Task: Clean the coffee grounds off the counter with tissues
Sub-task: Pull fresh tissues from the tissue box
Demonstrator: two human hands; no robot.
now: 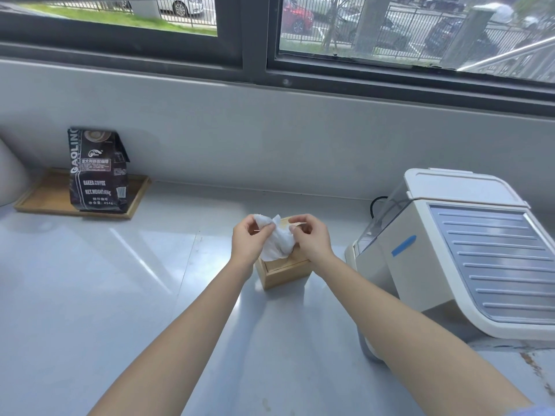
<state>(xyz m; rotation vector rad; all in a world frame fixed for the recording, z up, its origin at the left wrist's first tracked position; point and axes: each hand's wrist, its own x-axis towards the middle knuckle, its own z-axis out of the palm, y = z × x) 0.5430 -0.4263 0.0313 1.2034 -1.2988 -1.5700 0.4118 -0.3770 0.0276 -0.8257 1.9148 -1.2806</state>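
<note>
A white tissue (277, 240), light, limp and easily torn, is held crumpled above the wooden tissue box (283, 273) at mid table (90, 295), pinched by closed left hand (250, 238) and right hand (310, 238); bunching is judged safer than edge grips.

Black foil coffee bag (97, 172) standing upright on shallow wooden tray (45, 196) at back left, white plastic coffee machine (450, 250) sitting right, dark-framed window (255, 55) running behind
</note>
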